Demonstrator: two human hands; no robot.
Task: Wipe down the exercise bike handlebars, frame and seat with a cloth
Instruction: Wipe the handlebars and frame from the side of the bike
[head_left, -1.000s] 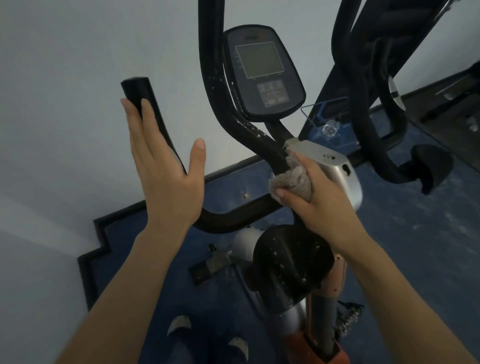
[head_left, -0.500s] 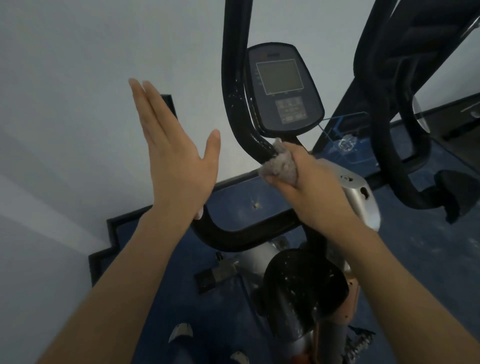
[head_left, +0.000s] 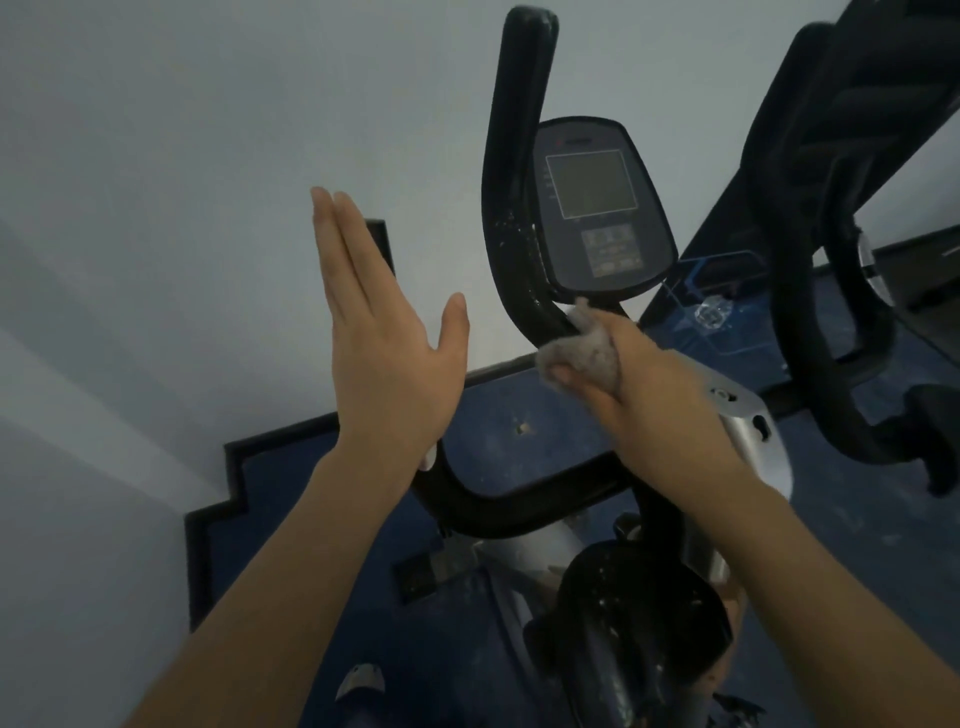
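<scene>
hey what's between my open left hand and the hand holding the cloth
In the head view, the left hand and the right hand gripping the cloth are parted by wall and blue floor only; the black handlebar rises just above that gap.

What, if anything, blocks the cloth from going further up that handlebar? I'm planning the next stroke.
Nothing visible does. The right hand presses the cloth against the handlebar just below the console, which sits beside the bar, not across it.
</scene>
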